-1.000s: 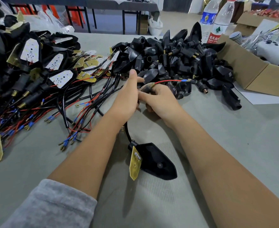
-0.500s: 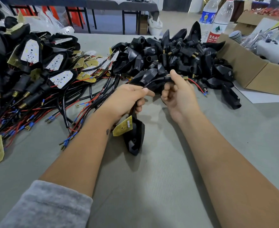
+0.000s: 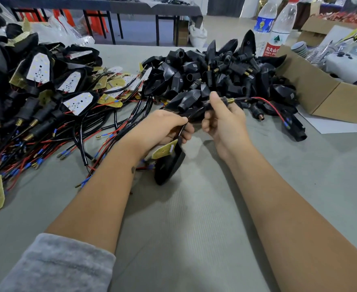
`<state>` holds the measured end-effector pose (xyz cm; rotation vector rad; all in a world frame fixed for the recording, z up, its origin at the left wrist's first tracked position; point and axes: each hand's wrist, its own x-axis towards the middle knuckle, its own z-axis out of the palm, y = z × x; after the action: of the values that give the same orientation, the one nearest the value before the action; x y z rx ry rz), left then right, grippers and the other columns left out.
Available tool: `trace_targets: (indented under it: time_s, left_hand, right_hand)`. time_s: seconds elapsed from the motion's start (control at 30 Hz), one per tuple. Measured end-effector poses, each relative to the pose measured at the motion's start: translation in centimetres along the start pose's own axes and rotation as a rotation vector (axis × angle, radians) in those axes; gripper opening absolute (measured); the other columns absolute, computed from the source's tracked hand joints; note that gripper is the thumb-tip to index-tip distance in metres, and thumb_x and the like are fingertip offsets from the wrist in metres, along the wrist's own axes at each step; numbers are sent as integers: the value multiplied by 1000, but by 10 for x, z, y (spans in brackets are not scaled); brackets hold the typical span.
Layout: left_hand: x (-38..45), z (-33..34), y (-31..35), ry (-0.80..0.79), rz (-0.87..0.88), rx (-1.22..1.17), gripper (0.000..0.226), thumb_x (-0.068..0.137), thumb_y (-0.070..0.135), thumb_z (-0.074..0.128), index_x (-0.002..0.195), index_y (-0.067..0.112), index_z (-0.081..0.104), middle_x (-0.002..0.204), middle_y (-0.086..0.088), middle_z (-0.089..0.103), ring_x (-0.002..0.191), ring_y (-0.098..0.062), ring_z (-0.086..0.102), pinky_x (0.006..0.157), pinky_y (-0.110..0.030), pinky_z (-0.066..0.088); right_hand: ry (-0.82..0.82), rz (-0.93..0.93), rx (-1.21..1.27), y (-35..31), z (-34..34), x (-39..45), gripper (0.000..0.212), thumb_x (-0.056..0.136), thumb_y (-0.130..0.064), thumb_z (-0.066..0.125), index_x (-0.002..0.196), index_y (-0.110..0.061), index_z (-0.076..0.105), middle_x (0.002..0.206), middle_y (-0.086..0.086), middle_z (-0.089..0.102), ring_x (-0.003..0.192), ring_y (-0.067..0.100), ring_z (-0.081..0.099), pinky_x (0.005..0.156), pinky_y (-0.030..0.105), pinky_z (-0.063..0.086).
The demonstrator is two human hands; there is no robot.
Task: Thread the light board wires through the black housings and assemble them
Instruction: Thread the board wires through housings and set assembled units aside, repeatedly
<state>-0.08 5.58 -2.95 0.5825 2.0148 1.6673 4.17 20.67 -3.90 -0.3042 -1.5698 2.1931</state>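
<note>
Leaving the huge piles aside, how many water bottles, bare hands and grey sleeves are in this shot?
Clear plastic water bottles, blue-labelled and red-labelled: 2
Bare hands, left hand and right hand: 2
Fuzzy grey sleeve: 1
Total: 5

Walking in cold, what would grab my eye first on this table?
Probably the big heap of black housings at the far middle, then the tangle of red and black wires on the left. In front, the left hand and right hand grip one wired housing.
</note>
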Motion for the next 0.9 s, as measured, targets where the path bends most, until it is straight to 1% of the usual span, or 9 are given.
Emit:
trace_targets:
  time_s: [0.1, 0.23, 0.33, 0.47, 0.53, 0.6, 0.67, 0.83, 0.9]
  left_hand:
    - [-3, -4, -3, -7, 76, 128, 35, 101, 22, 48, 79, 7, 71, 89, -13, 74, 88, -28, 70, 95, -38, 50]
    - [-3, -5, -5, -40, 84, 105, 31, 102, 19, 48, 77, 13, 67, 74, -4, 67, 71, -17, 65, 88, -39, 51]
    - [-2, -1, -5, -55, 102, 168, 31, 101, 24, 50, 75, 19, 69, 72, 0, 67, 70, -16, 61, 89, -43, 47]
    - [-2, 4, -3, -27, 104, 168, 30, 102, 20, 48, 81, 11, 67, 70, -1, 68, 68, -16, 61, 79, -37, 50]
    - [-1, 3, -3, 20, 89, 131, 26, 102, 22, 49, 87, 10, 68, 78, -6, 72, 73, -22, 68, 83, -39, 55]
    - [1, -1, -5, 109, 60, 86, 21, 100, 26, 51, 96, 16, 69, 96, -12, 73, 92, -29, 70, 95, -47, 52]
    - [3, -7, -6, 177, 47, 71, 18, 98, 27, 53, 101, 21, 70, 103, -7, 72, 99, -23, 68, 101, -48, 48]
    - [2, -14, -11, 131, 42, 34, 19, 89, 37, 65, 106, 28, 69, 104, -2, 73, 97, -18, 68, 101, -48, 50]
    - [2, -14, -12, 122, 70, 77, 28, 79, 45, 70, 105, 36, 68, 103, 0, 74, 99, -16, 69, 94, -41, 54]
  right_hand:
    - [68, 30, 69, 0, -3, 3, 21, 96, -31, 61, 94, -11, 54, 57, -2, 54, 46, 12, 48, 50, 24, 41]
    - [44, 43, -16, -1, -4, 3, 16, 94, -25, 60, 88, -12, 52, 52, -3, 51, 41, 12, 42, 45, 23, 35]
    - [-44, 18, -152, 1, 1, -1, 18, 92, -21, 61, 77, -15, 53, 51, -2, 50, 40, 11, 41, 41, 21, 33]
    - [-135, -16, -300, 3, 7, -5, 21, 92, -23, 62, 74, -14, 55, 52, 1, 54, 42, 11, 47, 42, 21, 38]
    - [-138, -19, -248, 4, 7, -5, 22, 95, -27, 61, 80, -12, 55, 55, 2, 57, 44, 14, 51, 44, 22, 43]
    - [-100, -4, -123, 4, 6, -4, 21, 97, -30, 59, 89, -11, 55, 63, 4, 61, 50, 16, 57, 49, 25, 49]
    - [-46, 20, 29, 4, 5, -2, 20, 98, -31, 57, 94, -12, 53, 70, 7, 67, 56, 18, 63, 52, 26, 52]
    - [30, 29, 234, 2, 0, 1, 24, 100, -35, 52, 97, -12, 47, 70, 9, 73, 68, 21, 72, 62, 27, 57]
    - [45, 31, 261, 2, -1, 1, 26, 101, -36, 50, 96, -11, 48, 74, 13, 74, 70, 22, 73, 64, 27, 58]
